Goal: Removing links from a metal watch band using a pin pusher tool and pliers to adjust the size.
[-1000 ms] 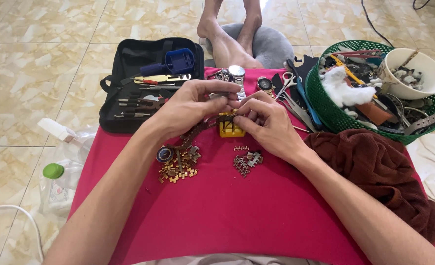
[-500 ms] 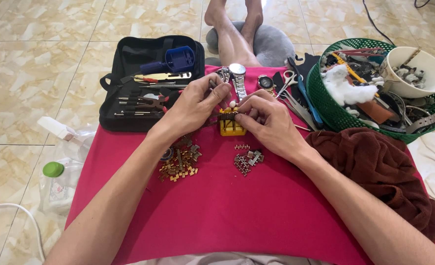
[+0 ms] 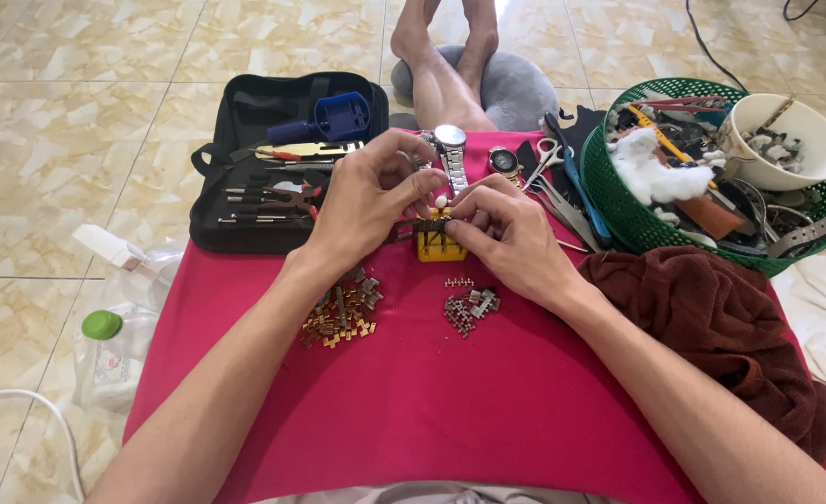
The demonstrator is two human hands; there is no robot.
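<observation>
My left hand and my right hand meet over a small yellow holder block on a red cloth. Between the fingertips of both hands lies a dark metal watch band strip across the block, with a small white-tipped tool at its top. A heap of gold-coloured band links lies below my left wrist. A smaller heap of silver links lies below my right hand. A silver wristwatch lies just beyond my fingers.
An open black tool case with several tools sits at the far left. A green basket with a white bowl and clutter stands at the right. A brown cloth lies beside my right arm. Scissors, a plastic bottle, and bare feet on a grey cushion lie around.
Both hands have stayed on the band over the yellow block; my left fingers have shifted slightly along it. The view has tilted a little.
</observation>
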